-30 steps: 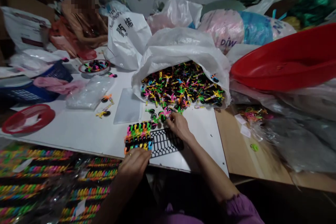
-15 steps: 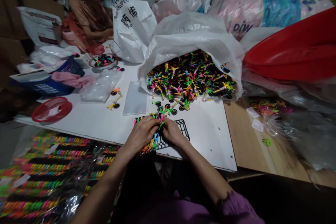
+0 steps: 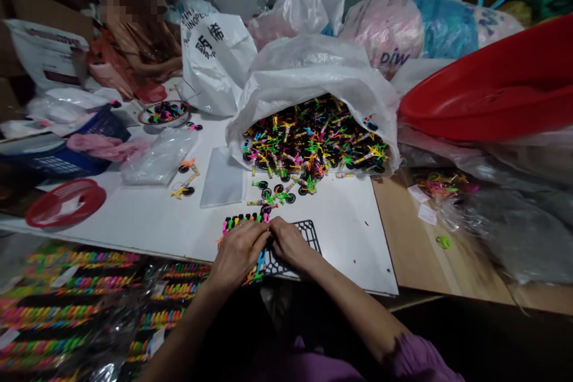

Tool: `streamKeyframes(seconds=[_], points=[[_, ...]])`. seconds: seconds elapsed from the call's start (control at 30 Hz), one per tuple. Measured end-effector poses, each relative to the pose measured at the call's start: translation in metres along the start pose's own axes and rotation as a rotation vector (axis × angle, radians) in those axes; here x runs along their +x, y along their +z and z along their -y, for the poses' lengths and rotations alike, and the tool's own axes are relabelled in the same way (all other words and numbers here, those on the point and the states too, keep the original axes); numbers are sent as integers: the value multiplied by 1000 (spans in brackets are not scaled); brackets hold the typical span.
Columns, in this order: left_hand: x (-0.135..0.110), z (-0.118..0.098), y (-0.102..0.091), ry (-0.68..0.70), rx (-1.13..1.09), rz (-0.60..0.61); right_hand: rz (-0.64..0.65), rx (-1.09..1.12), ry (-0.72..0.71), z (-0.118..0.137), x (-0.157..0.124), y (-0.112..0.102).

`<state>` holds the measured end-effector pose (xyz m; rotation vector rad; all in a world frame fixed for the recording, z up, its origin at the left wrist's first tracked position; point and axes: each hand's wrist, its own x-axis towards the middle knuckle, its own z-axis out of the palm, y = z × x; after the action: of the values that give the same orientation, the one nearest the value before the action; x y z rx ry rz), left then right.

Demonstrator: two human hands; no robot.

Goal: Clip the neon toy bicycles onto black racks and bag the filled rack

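Left hand (image 3: 239, 255) and right hand (image 3: 289, 243) lie side by side, fingers bent over a packed row of miniature plastic bicycles (image 3: 239, 224) beside one black plastic grid (image 3: 305, 233), though whether they grip anything cannot be told. Two loose bicycles (image 3: 184, 180) lie apart on the white board (image 3: 344, 245), while a small scatter of others (image 3: 280, 190) sits just below one white plastic sack (image 3: 308, 65) heaped with bicycles too many to count (image 3: 313, 137). One red basin (image 3: 492, 86) sits beyond the sack.

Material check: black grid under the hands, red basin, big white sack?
The black grid looks like moulded matte plastic, given its even lattice. The red basin seems glossy plastic, with a smooth sheen. The white sack looks like thin plastic film: creased, slightly translucent.
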<state>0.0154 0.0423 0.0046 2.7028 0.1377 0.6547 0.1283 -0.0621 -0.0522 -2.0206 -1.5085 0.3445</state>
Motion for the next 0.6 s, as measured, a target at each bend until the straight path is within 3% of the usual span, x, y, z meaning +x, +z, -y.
streamKeyframes(seconds=[0.2, 0.4, 0.5, 0.6], points=[[-2, -4, 2, -4, -6, -29, -4, 106, -41, -11, -3, -2], [2, -7, 2, -19, 35, 17, 31, -35, 38, 3, -5, 2], [-1, -8, 0, 1, 49, 34, 109, 16, -21, -1, -3, -15], [-6, -9, 0, 14, 57, 3, 140, 30, -108, -20, 20, -49]])
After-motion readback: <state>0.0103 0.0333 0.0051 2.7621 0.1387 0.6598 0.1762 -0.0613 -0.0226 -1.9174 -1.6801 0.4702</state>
